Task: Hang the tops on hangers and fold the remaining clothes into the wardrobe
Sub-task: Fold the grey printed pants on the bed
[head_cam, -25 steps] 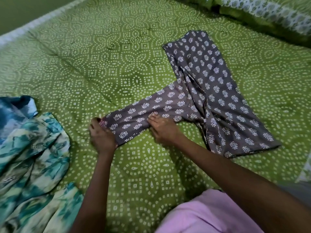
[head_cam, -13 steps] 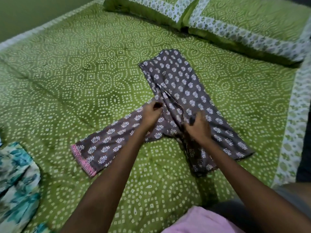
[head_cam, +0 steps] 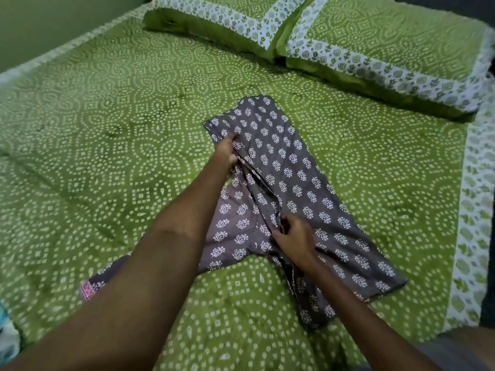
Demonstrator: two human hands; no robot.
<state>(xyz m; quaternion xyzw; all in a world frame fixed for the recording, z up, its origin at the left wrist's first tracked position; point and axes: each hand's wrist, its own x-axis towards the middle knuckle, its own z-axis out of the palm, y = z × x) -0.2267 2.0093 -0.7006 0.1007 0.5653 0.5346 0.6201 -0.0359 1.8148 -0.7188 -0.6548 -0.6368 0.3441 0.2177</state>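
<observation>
grey cotton: printed grey garment (head_cam: 294, 188) spread on the green bedspread (head_cam: 107, 129), under both hands
left hand (head_cam: 225, 153): pinching the far edge, fingers curled into the cloth
right hand (head_cam: 293, 235): gripping the middle seam, nearer the body
step: probably mid-fold, gathering halves together
next: likely needs edges lined up, then flattened
hidden: pink-trimmed hem (head_cam: 88, 289) mostly behind left forearm; no wardrobe or hangers in view

The left hand (head_cam: 225, 153) has moved up the grey printed garment (head_cam: 294, 183), gripping its far end.
</observation>
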